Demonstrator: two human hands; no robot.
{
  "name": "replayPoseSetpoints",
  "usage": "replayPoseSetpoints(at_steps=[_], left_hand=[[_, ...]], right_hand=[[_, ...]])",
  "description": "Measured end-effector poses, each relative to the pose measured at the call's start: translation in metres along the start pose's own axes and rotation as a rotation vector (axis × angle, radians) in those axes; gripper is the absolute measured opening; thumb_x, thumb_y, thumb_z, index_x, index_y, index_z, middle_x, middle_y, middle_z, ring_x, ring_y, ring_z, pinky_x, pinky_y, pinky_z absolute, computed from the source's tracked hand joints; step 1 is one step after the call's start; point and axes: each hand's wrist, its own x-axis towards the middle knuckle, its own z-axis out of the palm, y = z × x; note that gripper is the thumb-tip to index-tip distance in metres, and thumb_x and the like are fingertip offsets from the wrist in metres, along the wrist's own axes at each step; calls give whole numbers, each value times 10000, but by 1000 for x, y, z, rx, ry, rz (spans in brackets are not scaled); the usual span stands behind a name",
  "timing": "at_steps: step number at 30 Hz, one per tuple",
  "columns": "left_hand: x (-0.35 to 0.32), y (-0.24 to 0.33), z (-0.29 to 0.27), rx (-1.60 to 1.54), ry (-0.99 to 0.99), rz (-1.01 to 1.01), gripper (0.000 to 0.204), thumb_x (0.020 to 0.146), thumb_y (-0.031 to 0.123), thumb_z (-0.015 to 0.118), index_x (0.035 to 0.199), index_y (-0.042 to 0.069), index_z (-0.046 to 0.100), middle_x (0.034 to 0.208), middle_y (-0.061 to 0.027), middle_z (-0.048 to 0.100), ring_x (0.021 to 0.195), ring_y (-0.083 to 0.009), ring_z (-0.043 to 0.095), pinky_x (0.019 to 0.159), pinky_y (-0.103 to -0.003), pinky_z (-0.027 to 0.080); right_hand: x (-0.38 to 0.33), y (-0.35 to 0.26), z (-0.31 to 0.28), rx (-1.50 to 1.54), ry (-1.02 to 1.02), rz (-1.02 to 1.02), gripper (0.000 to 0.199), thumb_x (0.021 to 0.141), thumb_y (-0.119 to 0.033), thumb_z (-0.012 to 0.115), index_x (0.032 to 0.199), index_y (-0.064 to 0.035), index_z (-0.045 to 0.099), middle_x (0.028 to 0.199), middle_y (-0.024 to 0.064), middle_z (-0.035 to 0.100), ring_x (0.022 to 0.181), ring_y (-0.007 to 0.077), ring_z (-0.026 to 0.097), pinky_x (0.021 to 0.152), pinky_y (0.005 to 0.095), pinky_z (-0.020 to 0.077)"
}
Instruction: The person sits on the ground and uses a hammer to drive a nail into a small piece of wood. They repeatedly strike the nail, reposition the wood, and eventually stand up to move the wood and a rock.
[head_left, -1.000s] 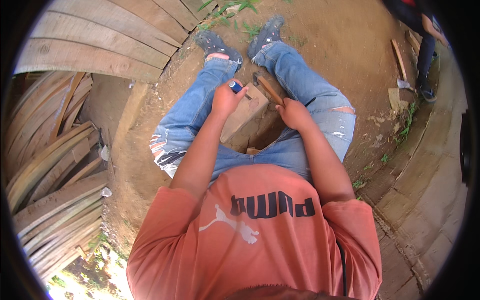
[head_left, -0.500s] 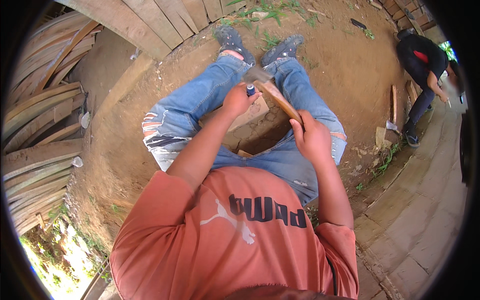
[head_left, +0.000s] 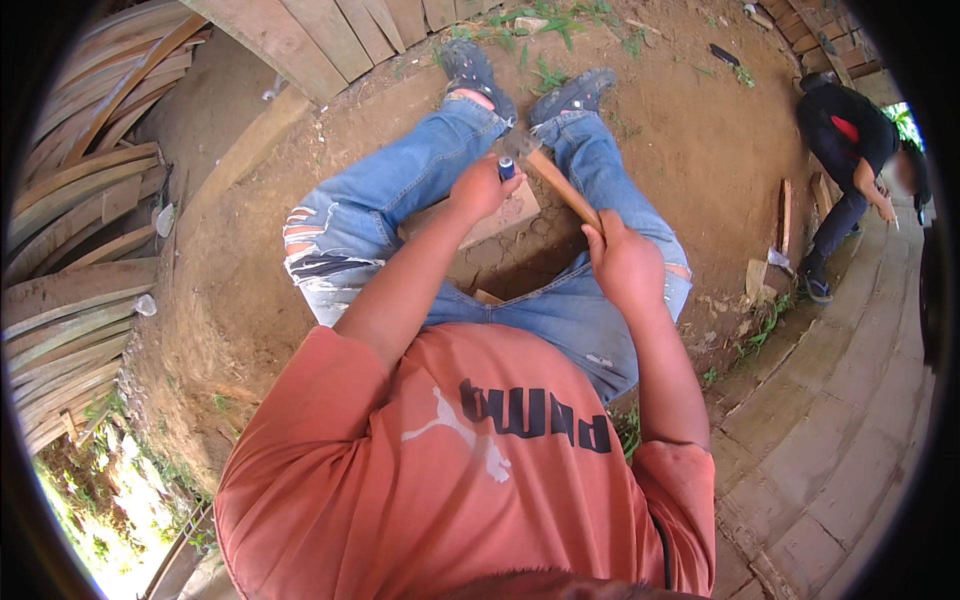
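Between my knees, my left hand [head_left: 480,188] is closed round a chisel [head_left: 507,168] with a dark blue handle, its top end pointing up; its blade is hidden below my fist. My right hand [head_left: 628,262] grips the wooden handle of a hammer [head_left: 565,186]. The metal head is just beyond the top of the chisel; whether the two touch I cannot tell. Under my left hand lies a pale wooden block [head_left: 505,222], partly covered by my forearm and leg.
Stacked boards [head_left: 80,285] line the left side, and a plank wall [head_left: 320,40] stands ahead. At the far right a person [head_left: 850,140] in dark clothes bends over boards [head_left: 800,440]. Wood scraps [head_left: 757,278] lie on the dirt to the right.
The hammer head has shifted slightly and looks smaller, farther from the camera. My left hand keeps its hold on the chisel. The view has moved a little.
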Motion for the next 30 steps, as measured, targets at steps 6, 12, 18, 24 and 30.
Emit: replayPoseSetpoints(at_steps=[6,12,18,24,30], left_hand=[[9,-2,-2,-3,-15,9,347,964,420,778,984,74,768,1039,-192,717,979,-432,696,844,-520,549],[2,2,-1,-6,-14,-19,333,969,373,790,1008,45,743,1014,-185,733,949,-420,715,838,-488,555],[8,0,-1,-71,-14,-63,292,967,369,774,989,78,764,1031,-162,721,969,-408,706,843,-501,552],[10,8,-4,-5,-33,-79,283,971,368,767,991,86,772,996,-164,753,991,-384,724,848,-468,561],[29,-4,-7,-46,-107,-135,308,945,387,806,1030,92,777,982,-135,788,933,-324,751,848,-420,565]], right_hand=[[10,5,12,50,39,-32,284,1081,-373,622,1127,-94,593,758,195,706,710,458,703,601,583,530],[8,-2,7,85,7,-10,285,1086,-374,609,1081,-91,577,753,201,703,700,463,696,597,586,526],[16,4,9,136,92,-12,277,1082,-376,615,1095,-99,599,755,199,703,706,457,699,594,582,525],[16,11,14,202,-21,82,296,1089,-371,608,1073,-75,616,813,249,712,765,495,691,647,612,521],[26,38,76,343,-47,335,336,1103,-357,574,1074,-28,636,904,297,727,892,539,690,776,630,535]])
